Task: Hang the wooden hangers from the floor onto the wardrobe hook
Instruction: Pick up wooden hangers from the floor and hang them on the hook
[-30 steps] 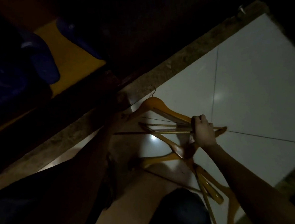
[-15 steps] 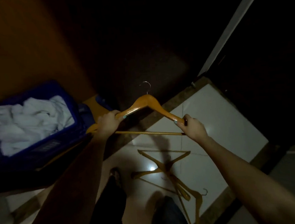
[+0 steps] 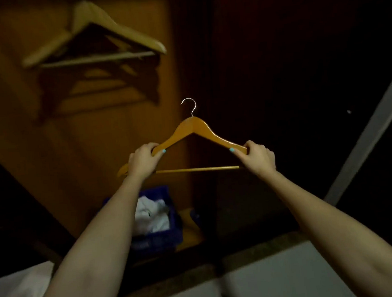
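Now the wooden hanger (image 3: 193, 132) is held level at mid-frame, its metal hook (image 3: 191, 106) upright. The left hand (image 3: 143, 163) and right hand (image 3: 258, 157) each have their grip curled round one shoulder end. To do this step well, I judge, the hands should raise it toward the hung hangers (image 3: 92, 39) in the upper left and tilt it so the hook catches cleanly. Below centre, a blue crate (image 3: 160, 240) of white cloth stands in the dim wardrobe. Pale floor tiles (image 3: 282, 277) run along the bottom edge.

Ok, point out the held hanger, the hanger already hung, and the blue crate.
held wooden hanger (image 3: 192, 125), head view, its wooden peak
hung wooden hanger (image 3: 86, 14), head view, its peak
blue crate (image 3: 155, 243), head view, front wall
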